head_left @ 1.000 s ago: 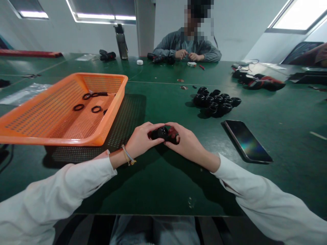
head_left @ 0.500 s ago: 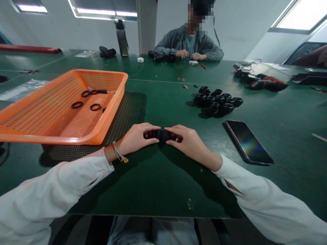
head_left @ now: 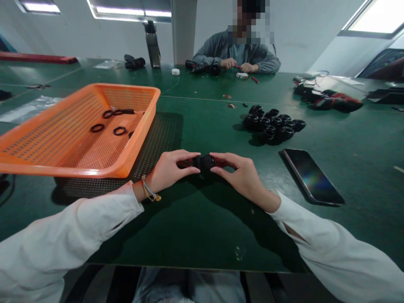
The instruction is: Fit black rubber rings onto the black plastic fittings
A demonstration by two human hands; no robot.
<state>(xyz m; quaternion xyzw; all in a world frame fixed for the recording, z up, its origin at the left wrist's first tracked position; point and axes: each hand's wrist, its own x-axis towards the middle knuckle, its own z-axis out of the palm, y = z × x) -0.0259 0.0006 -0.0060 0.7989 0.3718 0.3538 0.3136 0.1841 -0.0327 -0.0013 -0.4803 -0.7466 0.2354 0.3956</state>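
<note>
A small black round fitting (head_left: 203, 162) sits between my two hands, just above the green table (head_left: 202, 227). My left hand (head_left: 168, 170) pinches its left side with fingers closed. My right hand (head_left: 238, 174) pinches its right side, thumb and fingers closed on it. To the left stands an orange mesh basket (head_left: 132, 151) with several black rubber rings (head_left: 109, 124) lying in it. A heap of black fittings (head_left: 273, 126) lies on the table beyond my right hand.
A dark phone (head_left: 312, 176) lies face up at the right. Across the table a person in a grey jacket (head_left: 236, 52) works with small parts. A dark bottle (head_left: 153, 42), black tools (head_left: 134, 63) and red-black gear (head_left: 331, 101) lie at the far side.
Both hands have stayed together on the black fitting, turning it slightly; my fingers have shifted so more of the part shows between them. The view has drifted a little.
</note>
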